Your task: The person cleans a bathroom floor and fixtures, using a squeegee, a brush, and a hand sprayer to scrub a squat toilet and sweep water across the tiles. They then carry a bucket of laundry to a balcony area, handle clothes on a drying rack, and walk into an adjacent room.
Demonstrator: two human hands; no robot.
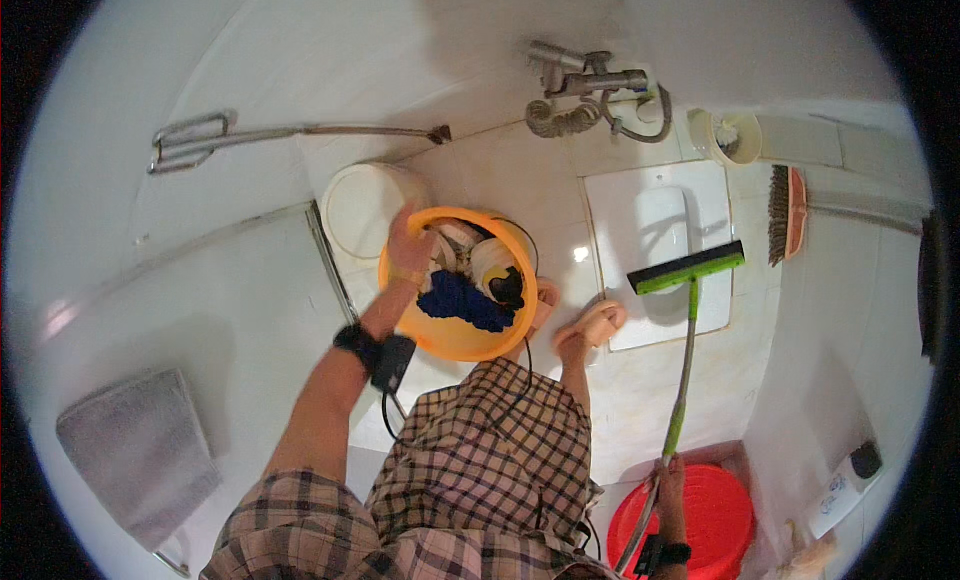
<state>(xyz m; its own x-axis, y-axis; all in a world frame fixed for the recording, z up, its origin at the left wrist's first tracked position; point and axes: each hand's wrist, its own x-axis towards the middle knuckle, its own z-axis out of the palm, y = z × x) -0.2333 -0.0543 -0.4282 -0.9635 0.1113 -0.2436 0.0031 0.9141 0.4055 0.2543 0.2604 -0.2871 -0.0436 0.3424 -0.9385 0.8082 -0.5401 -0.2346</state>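
My left hand point(408, 245) grips the rim of an orange basin point(452, 342) on its left side, fingers closed over the edge. Inside the basin lie a dark blue cloth point(463, 302) and pale, crumpled items that look like shoes or fabric. To the right, my right hand point(670, 490) is wrapped round the pole of a floor squeegee point(688, 350), low on its green and grey handle. The squeegee's black and green head point(687, 268) is over the squat toilet point(705, 325); whether it touches cannot be made out.
A white bucket point(365, 212) stands left of the basin. Behind are a wall faucet point(600, 83) with a hose and a small cream pail point(743, 145). A broom point(790, 215) is at the right wall. Near my right hand sits a round red tub or lid point(715, 520). Slippers point(598, 325) are on my feet.
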